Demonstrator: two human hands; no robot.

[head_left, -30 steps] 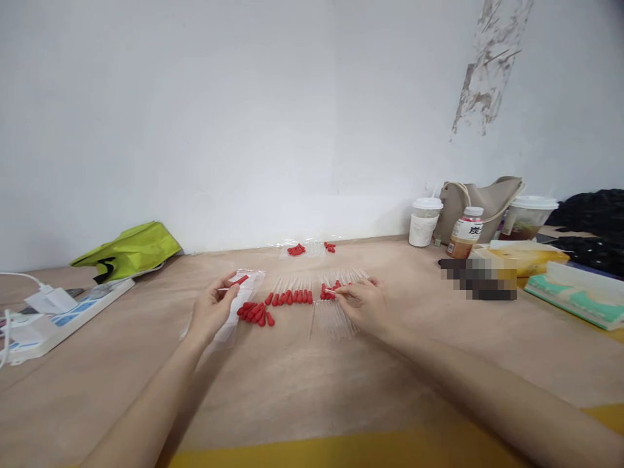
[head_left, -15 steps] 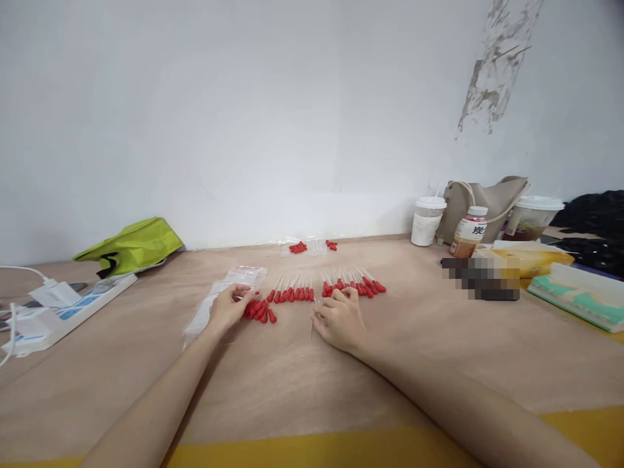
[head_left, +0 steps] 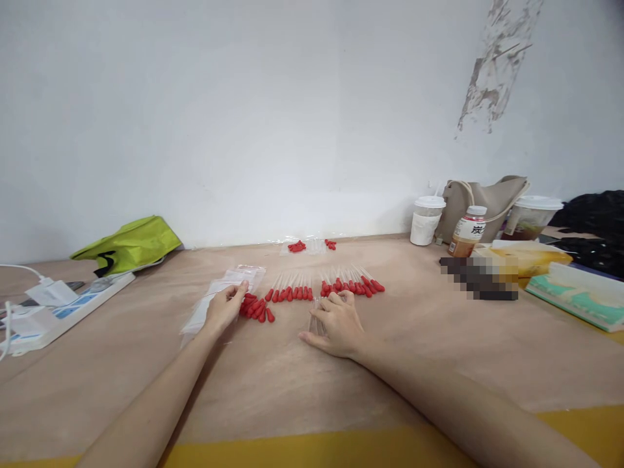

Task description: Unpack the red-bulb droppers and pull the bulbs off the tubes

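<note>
My left hand (head_left: 226,308) is at the left end of a small heap of red rubber bulbs (head_left: 258,311). Its thumb and fingers are pressed together; whatever they may hold is hidden. Beneath and beyond it lie clear plastic bags (head_left: 207,302). My right hand (head_left: 337,327) rests over several clear glass tubes (head_left: 317,320), thumb stretched out apart from the bent fingers. Behind both hands, droppers with red bulbs lie side by side in a left group (head_left: 292,292) and a right group (head_left: 358,285), thin ends pointing to the wall.
Near the wall is a clear bag (head_left: 316,246) with red bulbs and tubes. On the left are a power strip (head_left: 78,312) and a yellow-green pouch (head_left: 131,247). A paper cup (head_left: 427,224), a drink bottle (head_left: 468,233), a grey bag and a tissue pack (head_left: 575,292) stand right.
My left hand has shifted slightly left, and the red bulb at its fingertips no longer shows. My right thumb has spread away from the fingers, baring more of the glass tubes.
</note>
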